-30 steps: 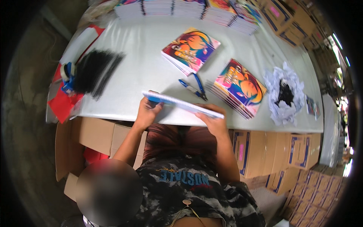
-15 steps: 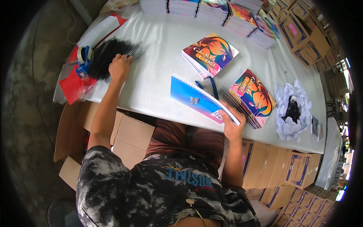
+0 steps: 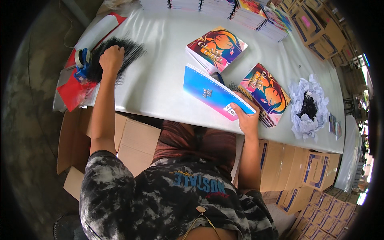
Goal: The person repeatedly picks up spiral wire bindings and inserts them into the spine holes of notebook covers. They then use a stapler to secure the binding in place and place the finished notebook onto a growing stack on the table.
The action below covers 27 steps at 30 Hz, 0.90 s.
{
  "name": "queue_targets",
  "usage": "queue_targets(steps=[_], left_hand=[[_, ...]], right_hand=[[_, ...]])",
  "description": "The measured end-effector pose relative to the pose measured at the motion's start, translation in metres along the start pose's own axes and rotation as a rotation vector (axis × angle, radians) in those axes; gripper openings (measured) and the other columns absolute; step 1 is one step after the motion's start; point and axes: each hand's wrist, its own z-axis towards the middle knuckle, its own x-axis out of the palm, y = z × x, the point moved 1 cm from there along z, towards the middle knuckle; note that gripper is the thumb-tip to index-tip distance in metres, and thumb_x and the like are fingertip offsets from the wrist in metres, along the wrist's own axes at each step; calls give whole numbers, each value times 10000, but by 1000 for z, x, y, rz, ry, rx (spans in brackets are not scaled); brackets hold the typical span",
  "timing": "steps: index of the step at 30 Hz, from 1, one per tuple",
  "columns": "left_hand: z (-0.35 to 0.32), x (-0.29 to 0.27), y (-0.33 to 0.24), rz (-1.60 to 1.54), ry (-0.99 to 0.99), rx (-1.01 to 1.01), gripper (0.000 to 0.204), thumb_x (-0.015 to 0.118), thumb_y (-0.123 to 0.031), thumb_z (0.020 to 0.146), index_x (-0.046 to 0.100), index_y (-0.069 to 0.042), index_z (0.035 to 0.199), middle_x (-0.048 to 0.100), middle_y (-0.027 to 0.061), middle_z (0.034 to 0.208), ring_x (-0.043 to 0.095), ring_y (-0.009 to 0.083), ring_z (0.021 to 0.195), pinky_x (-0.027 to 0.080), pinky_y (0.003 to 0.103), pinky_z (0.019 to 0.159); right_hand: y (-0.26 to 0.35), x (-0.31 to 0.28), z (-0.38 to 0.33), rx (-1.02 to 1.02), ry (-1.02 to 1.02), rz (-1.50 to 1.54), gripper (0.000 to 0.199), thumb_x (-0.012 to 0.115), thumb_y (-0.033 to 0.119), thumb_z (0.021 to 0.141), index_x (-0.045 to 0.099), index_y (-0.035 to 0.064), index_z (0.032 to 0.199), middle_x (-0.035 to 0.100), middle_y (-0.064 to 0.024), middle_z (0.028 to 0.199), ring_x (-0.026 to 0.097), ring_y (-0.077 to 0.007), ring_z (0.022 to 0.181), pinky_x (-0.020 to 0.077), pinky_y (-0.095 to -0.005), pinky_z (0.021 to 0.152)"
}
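Observation:
My left hand [image 3: 112, 59] is closed, its fingers curled into a pile of black spiral binding coils [image 3: 134, 53] on the left of the table; the fingertips are hidden. A notebook block with a blue and pink cover [image 3: 212, 93] is gripped in my right hand [image 3: 249, 117], thumb on top. Punched holes run along its upper edge, where no coil shows. Behind it, a dark blue handled tool [image 3: 218, 77] is partly covered. To the right lies a stack of coil-bound notebooks [image 3: 267, 96] with colourful illustrated covers. Farther back sits a stack of similar notebooks without visible coils [image 3: 218, 48].
A blue tape dispenser [image 3: 83, 66] and red sheets [image 3: 72, 94] lie beside the coils. Crumpled white paper [image 3: 298, 120] holds black scraps at the right. Bound notebook stacks [image 3: 248, 18] line the far edge. Cardboard boxes [image 3: 318, 170] surround the table [image 3: 160, 76].
My left hand has shifted deeper into the coil pile, its fingers now curled tighter. My right hand has turned the blue notebook so more of its cover faces up.

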Motion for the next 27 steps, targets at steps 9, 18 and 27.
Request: queue_targets(steps=[9, 18, 27], left_hand=[[-92, -33, -111, -1024, 687, 425, 380, 464, -378, 942, 554, -17, 866, 477, 5, 726, 400, 88, 704, 376, 228, 672], [-79, -31, -124, -1114, 946, 217, 447, 403, -410, 958, 581, -42, 777, 311, -53, 563, 279, 56, 552, 260, 214, 525], [-72, -73, -130, -689, 317, 966, 283, 642, -162, 817, 579, -38, 1064, 599, 95, 1051, 566, 263, 945, 413, 353, 916]], right_hand=[[-6, -3, 2, -14, -43, -25, 286, 624, -13, 816, 600, -46, 1099, 647, -88, 1013, 580, -91, 862, 466, -218, 770], [-2, 0, 4, -221, 70, -59, 239, 589, -37, 830, 617, -47, 1067, 652, -115, 1030, 596, -106, 867, 467, -227, 792], [-14, 7, -7, -10, 19, 41, 255, 607, -23, 812, 629, -25, 1066, 666, -94, 970, 585, -78, 790, 477, -226, 689]])
